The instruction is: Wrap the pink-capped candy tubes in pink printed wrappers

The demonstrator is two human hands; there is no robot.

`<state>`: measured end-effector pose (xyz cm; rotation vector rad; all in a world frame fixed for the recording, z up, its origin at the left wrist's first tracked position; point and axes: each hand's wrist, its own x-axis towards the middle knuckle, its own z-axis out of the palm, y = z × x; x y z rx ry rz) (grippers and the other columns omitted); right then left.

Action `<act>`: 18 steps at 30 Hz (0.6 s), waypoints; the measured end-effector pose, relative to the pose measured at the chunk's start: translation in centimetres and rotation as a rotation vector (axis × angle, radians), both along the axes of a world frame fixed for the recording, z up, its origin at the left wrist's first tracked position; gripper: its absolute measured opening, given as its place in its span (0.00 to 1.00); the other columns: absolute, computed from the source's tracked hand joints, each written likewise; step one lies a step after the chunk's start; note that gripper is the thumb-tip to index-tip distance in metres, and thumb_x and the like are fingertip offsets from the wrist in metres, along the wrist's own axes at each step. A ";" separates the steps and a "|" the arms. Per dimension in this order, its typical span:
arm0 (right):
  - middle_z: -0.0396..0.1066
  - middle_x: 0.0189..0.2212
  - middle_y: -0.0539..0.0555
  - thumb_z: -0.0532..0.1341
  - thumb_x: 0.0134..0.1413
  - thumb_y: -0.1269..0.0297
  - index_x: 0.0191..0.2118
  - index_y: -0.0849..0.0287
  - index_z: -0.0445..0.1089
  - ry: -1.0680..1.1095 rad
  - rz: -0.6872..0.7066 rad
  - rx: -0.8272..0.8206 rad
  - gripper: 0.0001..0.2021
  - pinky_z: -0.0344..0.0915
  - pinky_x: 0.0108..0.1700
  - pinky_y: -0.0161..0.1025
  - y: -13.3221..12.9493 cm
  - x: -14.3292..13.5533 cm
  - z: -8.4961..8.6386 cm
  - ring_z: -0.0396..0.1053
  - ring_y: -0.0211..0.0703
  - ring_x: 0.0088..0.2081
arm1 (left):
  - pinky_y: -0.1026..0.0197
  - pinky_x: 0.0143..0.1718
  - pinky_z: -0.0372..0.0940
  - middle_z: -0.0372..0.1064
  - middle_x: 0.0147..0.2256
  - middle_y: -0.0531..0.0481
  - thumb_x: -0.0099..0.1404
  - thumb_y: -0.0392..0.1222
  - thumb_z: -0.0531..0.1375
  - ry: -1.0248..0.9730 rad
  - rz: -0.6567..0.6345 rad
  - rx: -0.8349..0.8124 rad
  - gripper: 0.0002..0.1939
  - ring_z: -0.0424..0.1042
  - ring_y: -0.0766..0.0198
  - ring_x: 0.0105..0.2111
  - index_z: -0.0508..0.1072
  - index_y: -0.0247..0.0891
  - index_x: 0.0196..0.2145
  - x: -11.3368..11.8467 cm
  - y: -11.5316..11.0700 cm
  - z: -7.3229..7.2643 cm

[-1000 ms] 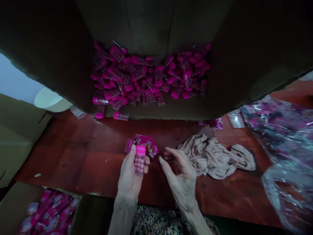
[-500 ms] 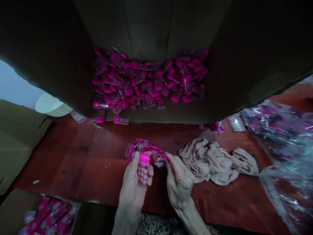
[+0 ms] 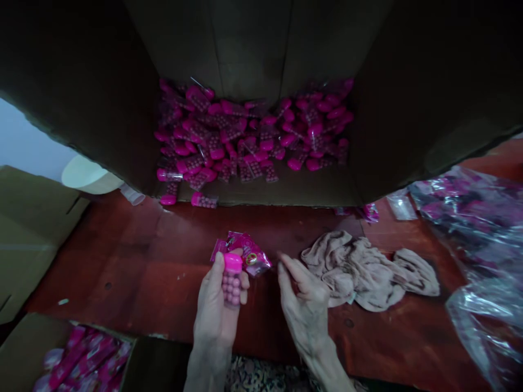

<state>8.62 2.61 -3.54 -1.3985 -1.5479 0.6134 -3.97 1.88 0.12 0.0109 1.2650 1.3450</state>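
My left hand (image 3: 216,310) is wrapped round a small clear bottle (image 3: 232,286) with a bright pink cap, filled with pink balls. The bottle is upright, cap away from me. Just beyond it, several glossy pink printed packets or labels (image 3: 254,257) lie on the red wooden table (image 3: 163,272); the bottle and fingers hide part of them. To the right of these, my right hand (image 3: 304,299) hovers with thumb and forefinger a little apart and nothing between them. A crumpled beige cloth (image 3: 359,269) lies beside the right hand.
A large cardboard box (image 3: 257,195) opens towards me, with many pink-capped bottles (image 3: 245,136) inside. Clear plastic bags (image 3: 486,245) of pink items are at right. A smaller carton (image 3: 134,359) with pink packages sits lower left. A whitish bowl (image 3: 90,177) stands at left.
My right hand has let go of the pink packet, which now lies on the table. My left hand has shifted slightly left with the bottle.
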 end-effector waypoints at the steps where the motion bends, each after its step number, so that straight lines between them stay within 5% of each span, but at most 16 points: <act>1: 0.75 0.33 0.57 0.54 0.56 0.73 0.42 0.63 0.72 0.003 -0.018 -0.007 0.11 0.70 0.35 0.35 -0.1 0.2 -0.1 0.73 0.41 0.33 | 0.74 0.13 0.54 0.65 0.16 0.52 0.59 0.50 0.57 -0.002 0.028 0.001 0.19 0.59 0.74 0.13 0.73 0.30 0.38 -0.2 0.1 0.1; 8: 0.72 0.32 0.54 0.60 0.52 0.70 0.45 0.61 0.68 0.080 0.062 0.003 0.12 0.70 0.36 0.37 -0.2 -0.9 0.8 0.71 0.40 0.33 | 0.74 0.12 0.54 0.64 0.15 0.51 0.61 0.49 0.55 -0.020 0.093 -0.024 0.18 0.60 0.73 0.13 0.73 0.29 0.37 -0.5 0.3 0.5; 18: 0.72 0.26 0.53 0.57 0.53 0.80 0.40 0.62 0.69 -0.110 -0.052 0.354 0.11 0.67 0.30 0.34 -0.1 -0.2 0.0 0.70 0.38 0.27 | 0.74 0.13 0.55 0.65 0.15 0.51 0.61 0.49 0.55 -0.024 0.008 -0.040 0.18 0.59 0.74 0.13 0.74 0.30 0.37 0.5 -0.2 0.2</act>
